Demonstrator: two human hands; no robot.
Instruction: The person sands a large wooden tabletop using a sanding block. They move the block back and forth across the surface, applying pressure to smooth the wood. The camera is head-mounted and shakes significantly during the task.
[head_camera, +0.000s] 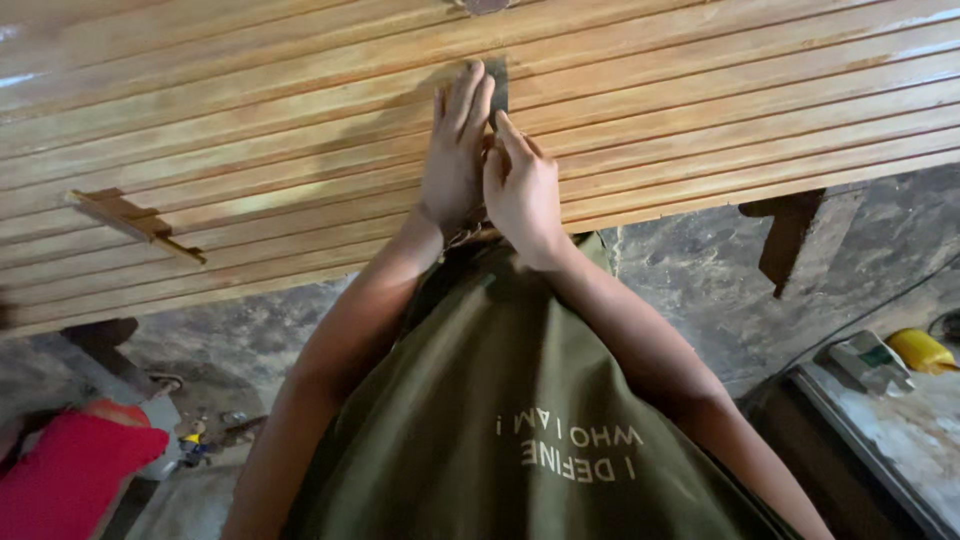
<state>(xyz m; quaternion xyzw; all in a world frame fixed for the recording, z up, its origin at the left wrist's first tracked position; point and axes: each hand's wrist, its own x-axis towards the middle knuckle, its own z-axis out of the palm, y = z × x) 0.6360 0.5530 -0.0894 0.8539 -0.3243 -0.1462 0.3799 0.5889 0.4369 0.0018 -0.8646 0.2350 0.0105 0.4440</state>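
Dark flat metal scraper blade (499, 90) lies against the grooved varnished wooden panel (250, 150); left hand (455, 150) presses flat, fingers together, right hand (522, 185) pinches its lower edge. Probably thin, stiff, sharp-edged: hold low.

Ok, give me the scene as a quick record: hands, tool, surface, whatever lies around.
left hand: flat, fingers pressing a dark flat strip on the panel
right hand: beside the left, fingertip at the strip's lower end
surface: slatted wooden panel, varnished
on panel: small wooden offcut
around: yellow container, red cloth
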